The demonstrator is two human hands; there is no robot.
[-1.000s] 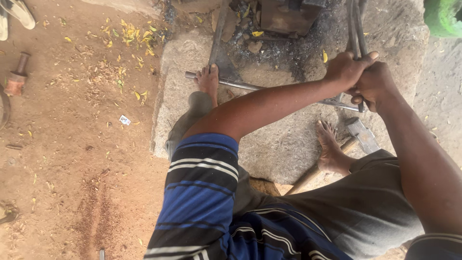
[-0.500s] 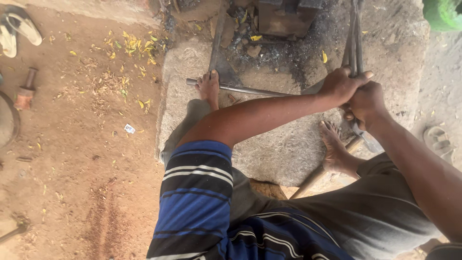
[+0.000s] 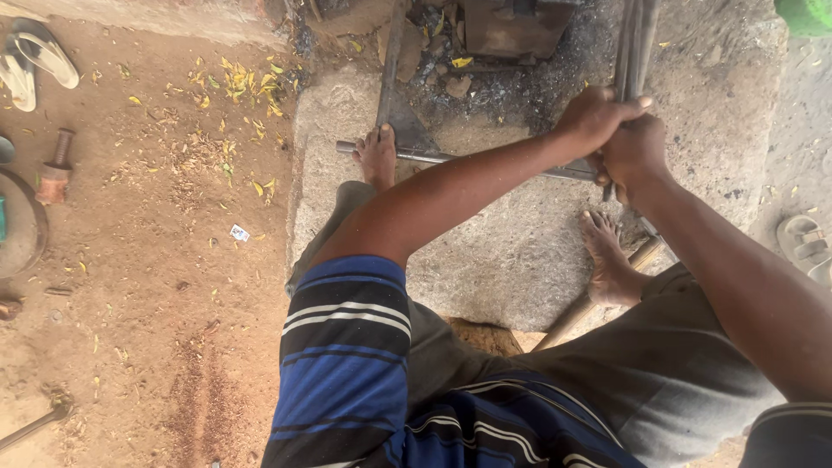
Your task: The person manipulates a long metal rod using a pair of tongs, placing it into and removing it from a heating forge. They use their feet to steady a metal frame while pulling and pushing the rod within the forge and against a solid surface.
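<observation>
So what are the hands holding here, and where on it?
Both hands, left hand and right hand, are clasped around the near end of long metal bars.

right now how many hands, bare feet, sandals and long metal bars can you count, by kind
hands: 2, left hand and right hand, both gripping the upright metal bars
bare feet: 2
sandals: 3, two top left, one at right edge
horizontal metal rod: 1
upright metal bars: 2
total: 10

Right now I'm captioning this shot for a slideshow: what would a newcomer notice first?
Both hands, left hand and right hand, clasp the dark metal bars at upper right. A bare left foot pins a steel rod across the stone slab, with yellow leaves scattered on the dirt at upper left.
</observation>
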